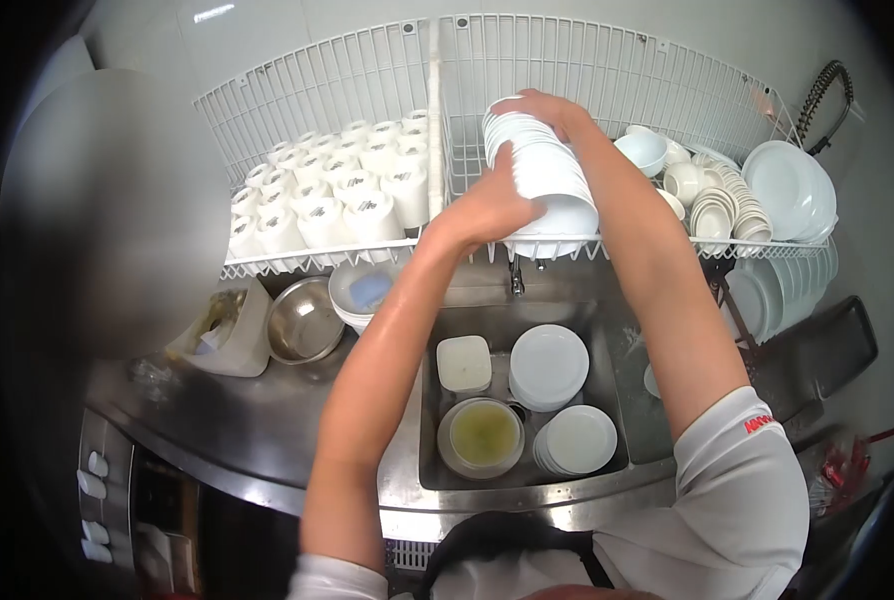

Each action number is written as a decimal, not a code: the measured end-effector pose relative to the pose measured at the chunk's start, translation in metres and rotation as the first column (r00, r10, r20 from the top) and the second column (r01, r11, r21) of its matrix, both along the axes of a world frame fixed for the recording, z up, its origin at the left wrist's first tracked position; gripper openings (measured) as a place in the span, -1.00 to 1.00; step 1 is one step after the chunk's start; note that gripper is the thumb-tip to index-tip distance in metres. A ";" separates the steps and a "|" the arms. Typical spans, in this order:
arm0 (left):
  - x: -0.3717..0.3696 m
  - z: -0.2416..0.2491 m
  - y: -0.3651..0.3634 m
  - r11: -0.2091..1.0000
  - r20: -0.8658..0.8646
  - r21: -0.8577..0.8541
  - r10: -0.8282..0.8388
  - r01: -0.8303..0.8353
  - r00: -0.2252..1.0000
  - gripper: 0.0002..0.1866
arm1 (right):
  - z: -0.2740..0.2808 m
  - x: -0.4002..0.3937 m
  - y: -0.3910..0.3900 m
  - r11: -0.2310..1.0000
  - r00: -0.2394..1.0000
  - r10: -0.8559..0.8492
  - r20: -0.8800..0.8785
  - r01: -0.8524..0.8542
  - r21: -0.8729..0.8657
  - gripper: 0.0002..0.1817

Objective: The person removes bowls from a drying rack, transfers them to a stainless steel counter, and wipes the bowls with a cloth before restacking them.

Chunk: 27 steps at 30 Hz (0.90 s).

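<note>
A long stack of white bowls (pixel 547 170) lies tilted in the white wire rack above the sink, the nearest bowl's outside facing me at the rack's front edge. My left hand (pixel 497 205) grips its left side near the front, thumb along the bowls. Around the far end curls my right hand (pixel 549 108), its fingertips partly hidden behind the rims. Both arms reach up over the sink. Right of my right forearm, a pale bowl (pixel 642 152) and several small cups and dishes (pixel 712 215) sit in the same rack.
White cups (pixel 319 222) fill the rack's left section; large plates (pixel 789 190) stand at right. In the sink (pixel 607 400) are plate stacks (pixel 550 365), a square container (pixel 464 362) and a tub of greenish liquid (pixel 483 435). A steel bowl (pixel 307 322) rests on the left counter.
</note>
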State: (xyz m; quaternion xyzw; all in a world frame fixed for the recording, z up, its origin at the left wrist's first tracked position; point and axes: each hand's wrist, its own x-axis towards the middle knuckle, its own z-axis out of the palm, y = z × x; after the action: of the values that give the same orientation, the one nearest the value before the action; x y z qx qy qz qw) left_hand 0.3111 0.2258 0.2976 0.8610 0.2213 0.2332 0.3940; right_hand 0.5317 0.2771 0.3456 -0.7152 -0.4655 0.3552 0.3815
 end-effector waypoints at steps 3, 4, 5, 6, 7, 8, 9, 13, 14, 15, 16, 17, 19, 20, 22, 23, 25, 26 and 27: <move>-0.003 0.007 -0.006 0.991 -0.078 0.110 0.083 -0.075 0.993 -0.12 | -0.007 0.002 -0.004 0.990 0.997 -0.003 -0.080 0.014 0.138 0.12; -0.002 0.003 -0.007 0.978 -0.063 0.180 0.121 -0.108 0.991 -0.15 | -0.010 0.003 -0.004 0.984 0.993 0.002 -0.118 0.019 0.175 0.10; 0.000 -0.002 -0.009 0.959 -0.047 0.245 0.160 -0.144 0.986 -0.19 | -0.015 0.005 -0.006 0.978 0.988 0.009 -0.156 0.024 0.209 0.08; 0.000 -0.012 -0.011 0.950 -0.007 0.261 0.179 -0.171 0.984 -0.24 | -0.028 0.008 -0.006 0.970 0.979 0.009 -0.204 0.041 0.238 0.06; 0.003 -0.015 -0.011 0.936 0.049 0.287 0.198 -0.203 0.979 -0.29 | -0.033 0.015 -0.002 0.958 0.971 0.014 -0.239 0.056 0.281 0.03; 0.010 -0.013 -0.010 0.917 0.123 0.315 0.215 -0.243 0.969 -0.33 | -0.028 0.024 0.004 0.941 0.966 0.024 -0.257 0.065 0.332 0.01; 0.010 -0.009 -0.019 0.905 0.169 0.316 0.240 -0.283 0.956 -0.46 | -0.026 0.026 0.000 0.947 0.962 0.060 -0.267 0.029 0.319 -0.01; 0.015 -0.005 -0.035 0.881 0.383 0.259 0.282 -0.395 0.880 -0.51 | -0.018 0.030 -0.015 0.881 0.923 0.131 -0.361 0.059 0.469 -0.23; 0.018 -0.005 -0.038 0.876 0.446 0.229 0.292 -0.423 0.846 -0.52 | -0.014 0.030 -0.019 0.843 0.904 0.192 -0.381 0.047 0.536 -0.29; 0.023 -0.005 -0.041 0.873 0.502 0.196 0.301 -0.446 0.810 -0.52 | -0.010 0.029 -0.025 0.801 0.882 0.251 -0.399 0.043 0.598 -0.34; 0.031 -0.008 -0.041 0.847 0.563 0.224 0.291 -0.482 0.773 -0.51 | -0.008 0.028 -0.031 0.791 0.830 0.298 -0.472 0.062 0.608 -0.36; 0.039 -0.013 -0.041 0.818 0.617 0.249 0.279 -0.519 0.736 -0.50 | -0.008 0.026 -0.038 0.784 0.766 0.343 -0.544 0.085 0.615 -0.38; 0.052 -0.009 -0.051 0.801 0.685 0.214 0.285 -0.560 0.670 -0.51 | 0.004 0.023 -0.046 0.748 0.674 0.428 -0.602 0.109 0.654 -0.37; 0.055 -0.008 -0.054 0.799 0.689 0.226 0.273 -0.557 0.671 -0.51 | 0.007 0.020 -0.049 0.726 0.648 0.462 -0.605 0.116 0.678 -0.35; 0.057 -0.001 -0.060 0.790 0.700 0.252 0.250 -0.559 0.669 -0.51 | 0.012 0.021 -0.052 0.679 0.589 0.556 -0.587 0.086 0.729 -0.31; 0.058 0.001 -0.062 0.842 0.712 0.224 0.203 -0.491 0.672 -0.51 | 0.016 0.021 -0.054 0.655 0.551 0.611 -0.568 0.050 0.754 -0.29; 0.058 0.009 -0.067 0.921 0.741 0.177 0.108 -0.348 0.662 -0.49 | 0.028 0.022 -0.055 0.593 0.507 0.692 -0.514 0.005 0.805 -0.26; 0.056 0.012 -0.071 0.904 0.742 0.228 0.080 -0.363 0.666 -0.47 | 0.036 0.022 -0.057 0.560 0.504 0.717 -0.482 -0.005 0.829 -0.24; 0.050 0.016 -0.078 0.885 0.736 0.276 0.057 -0.376 0.674 -0.45 | 0.039 0.019 -0.061 0.529 0.497 0.739 -0.455 -0.011 0.848 -0.23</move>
State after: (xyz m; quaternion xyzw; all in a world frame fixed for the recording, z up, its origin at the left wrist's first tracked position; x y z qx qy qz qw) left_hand 0.3611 0.1473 0.3131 0.7324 0.1017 0.6329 0.2296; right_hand 0.5505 0.2163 0.3841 -0.1128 -0.5117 0.4814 0.7027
